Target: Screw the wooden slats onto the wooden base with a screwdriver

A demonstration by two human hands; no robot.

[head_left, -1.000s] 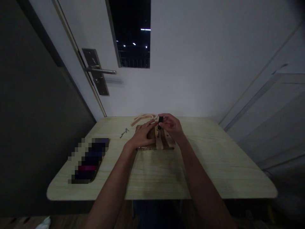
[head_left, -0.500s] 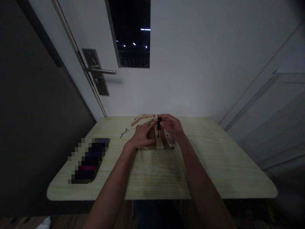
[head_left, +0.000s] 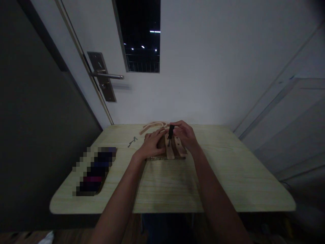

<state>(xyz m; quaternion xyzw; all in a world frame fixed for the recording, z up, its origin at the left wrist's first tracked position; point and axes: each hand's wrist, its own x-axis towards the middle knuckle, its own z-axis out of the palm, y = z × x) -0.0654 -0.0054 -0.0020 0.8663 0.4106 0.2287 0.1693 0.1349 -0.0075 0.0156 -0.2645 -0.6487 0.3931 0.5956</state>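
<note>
In the head view my right hand [head_left: 186,136] is closed around the black handle of a small screwdriver [head_left: 171,131]. Its shaft points down at a pale wooden strip [head_left: 170,152], and the tilt is slight. Whether the tip sits in a screw is too small to tell. My left hand [head_left: 152,142] lies spread on the left side of a brown board [head_left: 175,154], thumb and fingers apart, with the thumb close to the strip. A second pale strip with dark holes [head_left: 179,148] rests on the board at the right, below my right hand.
Curved pale wooden pieces [head_left: 152,126] lie behind my left hand. Several small screws [head_left: 132,141] are to its left on the light wood-grain table [head_left: 228,176]. A pixelated phone-like slab [head_left: 98,173] lies near the left edge. A white door [head_left: 203,67] stands behind the table.
The screwdriver handle has tipped slightly to the right, and my right hand has shifted a little with it. My left hand stays in place.
</note>
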